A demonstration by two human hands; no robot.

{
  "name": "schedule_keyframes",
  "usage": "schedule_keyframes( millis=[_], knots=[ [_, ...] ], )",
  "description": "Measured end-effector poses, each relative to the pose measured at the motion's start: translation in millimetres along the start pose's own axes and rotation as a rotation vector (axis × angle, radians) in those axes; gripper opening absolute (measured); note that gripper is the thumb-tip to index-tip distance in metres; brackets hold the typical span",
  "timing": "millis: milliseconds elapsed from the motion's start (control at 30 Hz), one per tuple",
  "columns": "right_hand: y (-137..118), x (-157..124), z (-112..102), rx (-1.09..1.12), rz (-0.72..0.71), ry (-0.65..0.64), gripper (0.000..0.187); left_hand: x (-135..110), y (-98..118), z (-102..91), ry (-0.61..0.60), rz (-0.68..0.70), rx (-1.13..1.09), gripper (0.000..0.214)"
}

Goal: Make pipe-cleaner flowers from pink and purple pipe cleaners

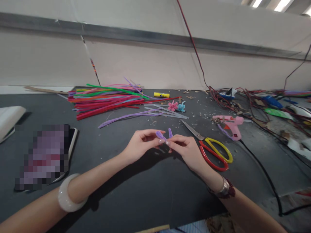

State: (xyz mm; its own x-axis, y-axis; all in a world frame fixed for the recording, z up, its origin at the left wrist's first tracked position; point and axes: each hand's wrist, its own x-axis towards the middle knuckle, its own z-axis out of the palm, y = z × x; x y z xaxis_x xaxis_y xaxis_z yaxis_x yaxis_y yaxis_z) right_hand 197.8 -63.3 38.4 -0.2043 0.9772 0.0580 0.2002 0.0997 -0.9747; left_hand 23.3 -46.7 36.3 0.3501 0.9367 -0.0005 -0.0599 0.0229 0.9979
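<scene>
My left hand [143, 144] pinches a purple pipe cleaner [160, 135] that is bent into small loops. Thumb and fingers of my right hand [186, 149] close on the same piece from the other side, and one loop sticks up between the hands. Beyond them lie a pink pipe-cleaner flower [172, 106] and a light blue one [181, 107]. Long purple pipe cleaners [128, 117] stretch across the dark table behind my left hand. Scissors [213, 150] with one red and one yellow handle rest just right of my right hand, blades apart.
A bundle of coloured pipe cleaners [107, 100] lies at the back left, near a yellow glue stick [161, 95] and clear sticks [170, 113]. The pink glue gun [232, 124] trails a black cord at right. A phone [46, 157] lies left; tangled wires [245, 97] crowd the back right.
</scene>
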Motion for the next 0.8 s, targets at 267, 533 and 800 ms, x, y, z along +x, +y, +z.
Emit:
schedule_keyframes(
  millis=[267, 533, 800],
  knots=[
    [-7, -5, 1, -0.350, -0.301, 0.173, 0.012, 2, 13, -7.8, 0.016, -0.038, 0.029, 0.024],
    [-5, 1, -15, -0.866, -0.496, 0.071, 0.021, 6, -7, -7.8, -0.013, -0.153, -0.087, 0.021],
    [-11, 25, -24, -1.127, -0.583, -0.034, 0.020, 8, -15, -15.2, 0.018, -0.014, 0.101, 0.018]
  ],
)
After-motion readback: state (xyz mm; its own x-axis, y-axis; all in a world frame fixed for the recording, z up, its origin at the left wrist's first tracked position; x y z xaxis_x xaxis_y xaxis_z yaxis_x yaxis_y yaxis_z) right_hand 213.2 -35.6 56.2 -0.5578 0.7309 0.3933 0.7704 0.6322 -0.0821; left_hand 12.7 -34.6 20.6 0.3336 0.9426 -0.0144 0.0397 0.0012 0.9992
